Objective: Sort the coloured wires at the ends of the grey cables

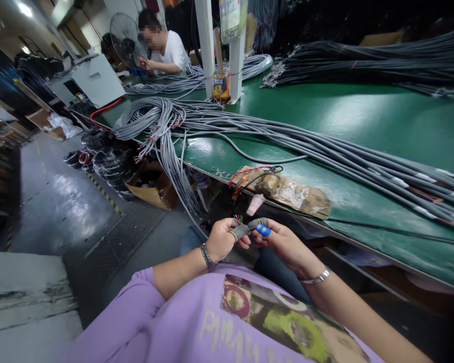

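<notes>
In front of my lap, my left hand (224, 239) is closed around a cable end, from which thin coloured wires (238, 219) fan out over the fingers. My right hand (282, 241) meets it from the right, its thumb and forefinger pinched on a dark thin wire. Grey covers wrap several fingertips, and a blue cover (264, 230) sits on the right thumb. Just beyond the hands, a worn wooden board (306, 197) lies at the table edge, with red and black leads and a pale pink object (256, 204) beside it.
Long grey cables (249, 128) stretch over the green table (363, 113), some drooping off its edge. Darker cable bundles (371, 65) lie at the back. A white post (206, 45) stands on the table. Across it sits another person (166, 53). A cardboard box (153, 191) is on the floor.
</notes>
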A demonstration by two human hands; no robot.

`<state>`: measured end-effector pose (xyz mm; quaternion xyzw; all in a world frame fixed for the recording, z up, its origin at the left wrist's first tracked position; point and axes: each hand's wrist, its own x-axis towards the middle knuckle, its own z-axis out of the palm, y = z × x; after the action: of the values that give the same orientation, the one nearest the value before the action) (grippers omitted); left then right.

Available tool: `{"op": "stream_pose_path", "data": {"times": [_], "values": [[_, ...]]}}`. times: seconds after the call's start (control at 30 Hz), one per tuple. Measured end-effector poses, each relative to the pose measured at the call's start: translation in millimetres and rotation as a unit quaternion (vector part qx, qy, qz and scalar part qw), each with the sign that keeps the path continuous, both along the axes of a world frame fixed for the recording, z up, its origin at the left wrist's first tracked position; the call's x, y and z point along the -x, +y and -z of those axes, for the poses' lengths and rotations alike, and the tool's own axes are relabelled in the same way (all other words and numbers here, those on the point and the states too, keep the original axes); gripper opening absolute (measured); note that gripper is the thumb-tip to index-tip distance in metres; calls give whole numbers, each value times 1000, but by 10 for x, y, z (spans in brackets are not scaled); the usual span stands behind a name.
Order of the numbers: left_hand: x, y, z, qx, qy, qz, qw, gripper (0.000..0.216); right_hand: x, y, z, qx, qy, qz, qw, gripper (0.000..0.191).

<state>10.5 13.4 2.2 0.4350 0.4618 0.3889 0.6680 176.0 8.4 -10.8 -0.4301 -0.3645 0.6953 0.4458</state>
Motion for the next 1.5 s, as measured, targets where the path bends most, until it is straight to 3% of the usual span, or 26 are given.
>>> {"op": "stream_pose_path", "data": {"times": [0.1,0.23,0.37,0.53,0.67,0.77,0.93,1.17,1.3,1.4,1.5], "values": [[2,-14,6,-14,14,55,998,43,88,-34,-61,-53,-42,40,997,30],[19,-28,1,-23,30,106,994,45,138,-8,-142,-91,-85,21,992,29],[33,-36,2,-36,4,44,998,43,121,35,-115,-73,-63,34,995,30],[30,-43,-21,-12,-38,-27,999,42,54,42,-45,0,41,85,996,32],[22,-38,-9,-22,-46,-35,998,41,60,6,-66,19,40,43,998,35],[30,-29,10,-34,-34,-9,999,42,109,-4,-102,-31,-23,28,999,31],[69,-13,-28,-47,24,92,994,44,166,22,-158,-98,-99,20,990,29],[54,-14,-50,-27,-47,-34,998,42,158,34,-90,-64,-71,60,994,35],[42,-4,-81,-9,-83,-63,994,40,83,112,-45,36,57,76,995,42],[23,-10,-136,0,-104,-58,993,38,57,205,-77,96,96,45,990,43],[-5,-19,-187,11,-118,-47,992,36,88,253,-124,24,58,47,997,41]]}}
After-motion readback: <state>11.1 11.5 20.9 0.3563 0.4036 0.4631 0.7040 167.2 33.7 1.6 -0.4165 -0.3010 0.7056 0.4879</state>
